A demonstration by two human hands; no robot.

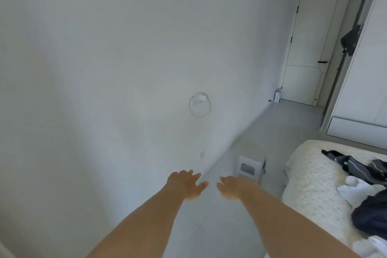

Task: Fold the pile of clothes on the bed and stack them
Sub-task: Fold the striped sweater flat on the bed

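A loose pile of clothes lies on the bed (310,186) at the right edge: a dark striped garment (354,165), a white garment (356,191) and a dark navy garment (372,216). Both my arms stretch forward over the floor, left of the bed. My left hand (186,184) and my right hand (232,187) are side by side, fingers spread and straight, holding nothing. Neither hand touches the clothes.
A white wall fills the left, with a socket and a coiled cable (200,104). A small white stool (251,166) stands on the floor by the bed's corner. A closed door (307,48) is at the far end, a white wardrobe (364,81) on the right.
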